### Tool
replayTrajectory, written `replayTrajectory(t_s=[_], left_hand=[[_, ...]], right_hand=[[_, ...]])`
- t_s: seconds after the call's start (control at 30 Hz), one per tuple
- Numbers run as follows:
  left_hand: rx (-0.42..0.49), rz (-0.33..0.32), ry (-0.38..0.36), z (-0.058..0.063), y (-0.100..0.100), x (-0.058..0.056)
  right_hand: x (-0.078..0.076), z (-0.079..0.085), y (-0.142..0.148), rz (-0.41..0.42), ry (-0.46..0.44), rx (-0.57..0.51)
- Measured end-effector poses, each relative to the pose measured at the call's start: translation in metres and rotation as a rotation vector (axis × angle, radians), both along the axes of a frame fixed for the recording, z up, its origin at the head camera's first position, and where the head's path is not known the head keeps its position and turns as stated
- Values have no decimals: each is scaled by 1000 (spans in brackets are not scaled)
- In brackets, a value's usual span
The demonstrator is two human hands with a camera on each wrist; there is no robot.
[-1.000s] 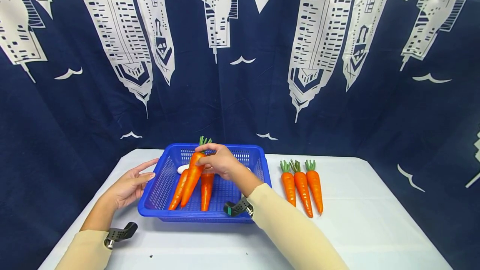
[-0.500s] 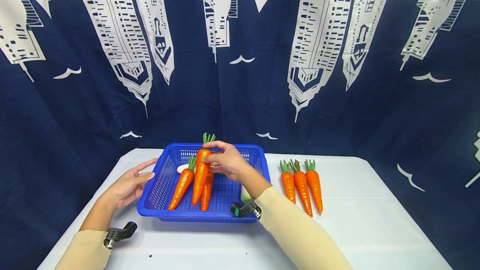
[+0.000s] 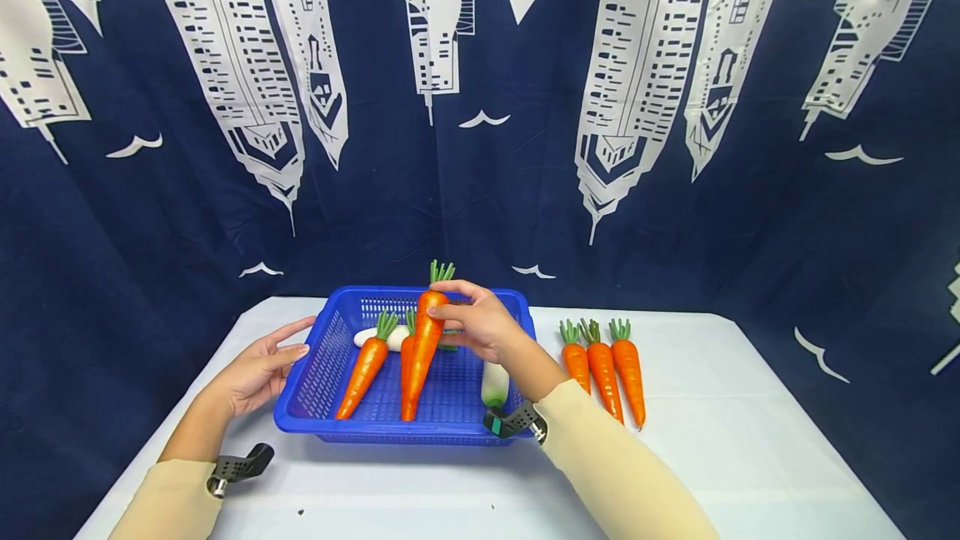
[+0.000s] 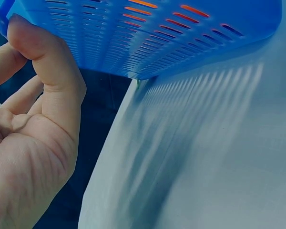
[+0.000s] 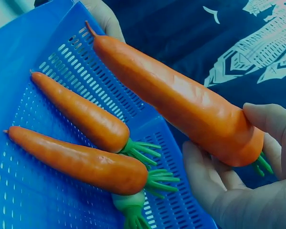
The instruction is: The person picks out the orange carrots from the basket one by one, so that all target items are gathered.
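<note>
In the head view my right hand (image 3: 480, 319) pinches an orange carrot (image 3: 426, 340) near its green top. The carrot slants over the blue basket (image 3: 457, 430); in the right wrist view this held carrot (image 5: 176, 100) appears above the basket, thumb and fingers at its thick end. Two other carrots lie inside: a left carrot (image 3: 363, 377) and a second carrot (image 3: 406, 361) partly behind the held one. My left hand (image 3: 258, 373) touches the basket's left rim with thumb and index fingertips. The left wrist view shows the thumb (image 4: 52, 62) against the rim.
A white radish (image 3: 396, 338) lies at the back of the basket, partly hidden. Another white radish (image 3: 495, 382) with a green end is at its right. Three carrots (image 3: 603, 373) lie side by side on the white table (image 3: 750, 440). A dark blue printed cloth (image 3: 480, 190) hangs behind.
My right hand has moved right with its carrot, away from the left carrot and across the second one. More of both radishes shows. My left hand and the basket have stayed put.
</note>
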State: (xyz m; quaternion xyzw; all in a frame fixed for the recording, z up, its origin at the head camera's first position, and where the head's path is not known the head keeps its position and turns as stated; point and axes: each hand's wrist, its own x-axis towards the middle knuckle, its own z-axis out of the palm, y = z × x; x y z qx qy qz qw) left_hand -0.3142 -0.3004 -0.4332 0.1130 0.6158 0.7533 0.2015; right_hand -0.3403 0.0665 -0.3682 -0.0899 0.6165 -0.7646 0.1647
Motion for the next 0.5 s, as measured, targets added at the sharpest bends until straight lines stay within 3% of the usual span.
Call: replayTrajectory(t_s=[0.5], left_hand=[[3,2,-9,-1,-1,0]], right_hand=[[7,-2,26,-38,3,-46]])
